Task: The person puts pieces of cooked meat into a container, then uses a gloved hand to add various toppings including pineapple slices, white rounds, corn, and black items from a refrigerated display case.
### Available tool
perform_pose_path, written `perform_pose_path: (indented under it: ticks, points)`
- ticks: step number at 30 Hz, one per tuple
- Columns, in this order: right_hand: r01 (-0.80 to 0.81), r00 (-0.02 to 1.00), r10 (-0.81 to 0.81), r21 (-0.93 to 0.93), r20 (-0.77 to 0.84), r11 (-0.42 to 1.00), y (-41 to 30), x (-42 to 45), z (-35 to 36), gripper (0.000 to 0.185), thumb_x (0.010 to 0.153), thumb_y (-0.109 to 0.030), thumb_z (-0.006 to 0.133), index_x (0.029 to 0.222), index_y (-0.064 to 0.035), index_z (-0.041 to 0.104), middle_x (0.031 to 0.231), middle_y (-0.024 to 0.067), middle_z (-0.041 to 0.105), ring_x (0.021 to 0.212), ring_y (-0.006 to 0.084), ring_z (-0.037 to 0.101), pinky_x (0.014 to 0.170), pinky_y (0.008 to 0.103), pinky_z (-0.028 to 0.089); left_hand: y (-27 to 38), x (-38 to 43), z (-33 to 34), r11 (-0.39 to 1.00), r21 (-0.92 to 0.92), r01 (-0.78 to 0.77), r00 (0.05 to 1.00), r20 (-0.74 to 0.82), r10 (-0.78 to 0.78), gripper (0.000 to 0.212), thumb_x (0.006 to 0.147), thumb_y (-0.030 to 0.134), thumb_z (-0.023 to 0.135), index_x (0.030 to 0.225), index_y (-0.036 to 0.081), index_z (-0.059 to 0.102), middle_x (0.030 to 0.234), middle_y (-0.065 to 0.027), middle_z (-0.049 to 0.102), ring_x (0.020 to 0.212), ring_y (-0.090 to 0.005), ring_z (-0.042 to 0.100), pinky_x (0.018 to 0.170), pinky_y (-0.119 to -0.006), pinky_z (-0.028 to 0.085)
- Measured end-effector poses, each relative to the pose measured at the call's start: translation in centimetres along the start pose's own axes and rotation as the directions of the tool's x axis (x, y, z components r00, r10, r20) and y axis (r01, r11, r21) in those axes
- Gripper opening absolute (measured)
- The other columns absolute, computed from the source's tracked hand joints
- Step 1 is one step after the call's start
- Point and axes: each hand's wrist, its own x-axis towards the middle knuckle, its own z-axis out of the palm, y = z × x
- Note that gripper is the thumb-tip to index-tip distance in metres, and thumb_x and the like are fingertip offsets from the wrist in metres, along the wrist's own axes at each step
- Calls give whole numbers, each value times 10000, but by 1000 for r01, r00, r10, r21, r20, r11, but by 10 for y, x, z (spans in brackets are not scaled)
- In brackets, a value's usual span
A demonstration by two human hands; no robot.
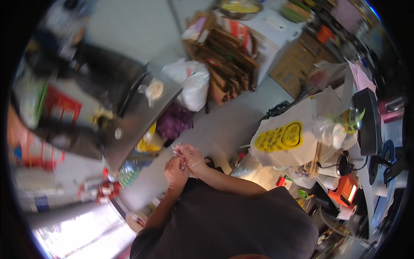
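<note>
In front of my dark shirt, my two hands meet at about waist height. A thin clear plastic glove (194,156) covers my right hand (188,154), loose and wrinkled at the wrist. My bare left hand (176,169) is curled against the palm side of the right one, its fingers closed on a bit of the clear film. The right fingers are bent and partly hidden by the film and by glare, so whether they hold anything is unclear.
To the left is a dark table (142,106) with a small pale cup (155,89). Beyond stand a white plastic bag (194,84), a purple bag (176,121) and flattened cardboard (229,61). At right, a counter holds a printed paper bag (284,136) and an orange device (344,191).
</note>
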Motion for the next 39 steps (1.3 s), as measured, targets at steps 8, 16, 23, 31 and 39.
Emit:
perform_pose_path:
  ticks: [8,16,23,31,39]
  points:
    - [261,905,-284,-113,-316,959,-78,128,-49,307,1112,-268,519,1312,-55,613,1156,42,663,1051,127,620,939,285,512,-1,201,122,971,-41,-234,952,195,237,182,824,167,741,752,141,575,722,-71,640,679,-337,647,611,-465,475]
    - [287,651,-392,-267,-650,920,-190,206,-113,419,1113,-274,507,1434,-5,522,1248,93,633,1129,174,599,997,307,485,50,328,243,933,-304,-194,834,449,320,185,819,233,750,736,153,606,702,-103,653,664,-368,651,568,-502,468]
    - [48,492,-524,-579,-695,814,-301,289,-159,537,1122,-334,479,1549,-22,386,1340,132,604,1246,207,561,1066,324,452,120,439,330,935,-344,-90,789,549,278,198,869,295,744,792,150,633,767,-104,700,713,-375,673,597,-493,490]
    - [341,616,-662,-613,-426,712,-502,373,-184,596,1114,-318,450,1582,28,320,1546,228,475,1392,309,497,1154,397,387,226,597,411,884,-455,-110,914,303,270,198,830,235,742,752,128,596,718,-89,655,666,-366,636,586,-476,467]
    - [538,469,-711,-469,-524,700,-641,419,-248,492,1072,-218,604,1485,26,497,1340,117,627,1181,176,587,1032,326,480,335,674,492,935,-333,-119,929,295,224,211,849,263,774,779,113,644,701,-76,682,637,-266,653,613,-391,499]
